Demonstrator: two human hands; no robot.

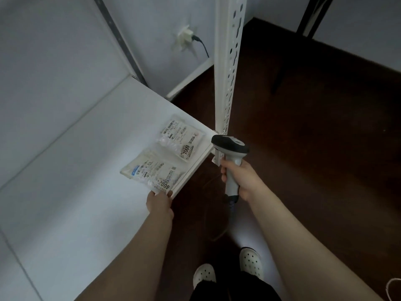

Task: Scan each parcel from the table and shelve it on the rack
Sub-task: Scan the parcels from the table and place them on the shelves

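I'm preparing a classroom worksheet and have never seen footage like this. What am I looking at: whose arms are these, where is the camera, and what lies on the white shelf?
There is no machine here: a person is working with bare hands. The single picture comes from a camera worn on the person's head and looking down, which is why their shoes show at the bottom. The right hand grips a handheld barcode scanner. The left hand touches the near edge of the nearer parcel; whether it pinches or merely pushes is unclear. That parcel and the farther parcel, marked 7009, lie next to each other on the rack's white shelf, beside a perforated post.
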